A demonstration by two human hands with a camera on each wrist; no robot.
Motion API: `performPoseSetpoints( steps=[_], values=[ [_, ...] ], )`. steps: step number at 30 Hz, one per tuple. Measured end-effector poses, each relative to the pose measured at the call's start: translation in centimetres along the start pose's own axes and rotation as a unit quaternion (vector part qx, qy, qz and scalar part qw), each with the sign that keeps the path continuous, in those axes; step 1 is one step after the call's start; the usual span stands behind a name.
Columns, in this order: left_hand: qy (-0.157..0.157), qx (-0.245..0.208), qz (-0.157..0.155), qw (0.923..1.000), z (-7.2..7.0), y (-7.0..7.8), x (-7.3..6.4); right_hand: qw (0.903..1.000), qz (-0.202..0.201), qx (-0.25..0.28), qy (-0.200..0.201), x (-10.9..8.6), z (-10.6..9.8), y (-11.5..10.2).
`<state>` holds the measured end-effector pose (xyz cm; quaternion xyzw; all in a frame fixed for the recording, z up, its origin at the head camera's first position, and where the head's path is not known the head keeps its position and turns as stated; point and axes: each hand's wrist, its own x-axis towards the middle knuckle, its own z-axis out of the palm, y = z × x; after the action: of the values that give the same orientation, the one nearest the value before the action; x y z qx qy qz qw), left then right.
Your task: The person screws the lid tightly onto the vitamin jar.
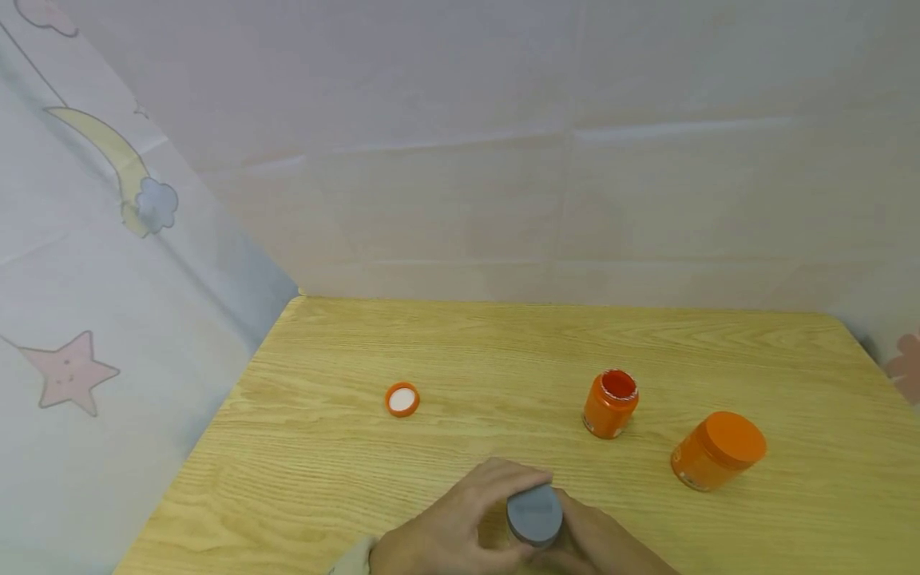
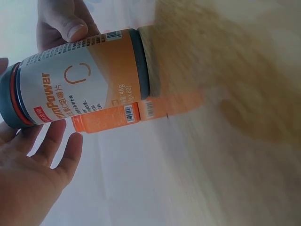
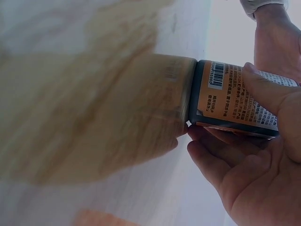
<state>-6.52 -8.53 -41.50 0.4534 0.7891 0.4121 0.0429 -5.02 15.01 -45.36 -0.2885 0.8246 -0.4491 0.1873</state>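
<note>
A round bottle (image 2: 87, 77) with an orange and white label and dark grey ends stands on the table in front of me. From above, its grey lid (image 1: 535, 515) shows between both hands. My left hand (image 1: 456, 523) curls its thumb and fingers round the lid's edge. A thin red-orange band shows below the lid in the left wrist view. My right hand (image 3: 263, 165) grips the bottle's body, its thumb (image 3: 268, 92) across the label and its fingers on the far side.
An uncapped orange jar (image 1: 611, 407) stands behind the hands on the right. Farther right is an orange jar with its lid on (image 1: 719, 451). An orange lid (image 1: 402, 399) lies with its white inside up on the wooden table (image 1: 323, 471). Pale cloth (image 1: 460, 216) hangs behind.
</note>
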Motion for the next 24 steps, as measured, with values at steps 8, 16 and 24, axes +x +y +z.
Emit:
performPoseSetpoints(
  steps=[8,16,24],
  values=[
    [0.071,0.025,0.014,0.9971,0.47,-0.42,0.00,0.9990,0.036,-0.021,-0.016,0.10,-0.04,0.46],
    [0.055,0.013,0.010,0.9983,0.13,-0.07,-0.04,0.9988,0.047,-0.004,-0.014,0.29,-0.10,-0.10],
    [-0.009,-0.026,-0.055,0.9981,-0.06,0.22,0.06,0.9999,0.014,-0.008,0.000,0.07,-0.12,-0.34]
  ],
)
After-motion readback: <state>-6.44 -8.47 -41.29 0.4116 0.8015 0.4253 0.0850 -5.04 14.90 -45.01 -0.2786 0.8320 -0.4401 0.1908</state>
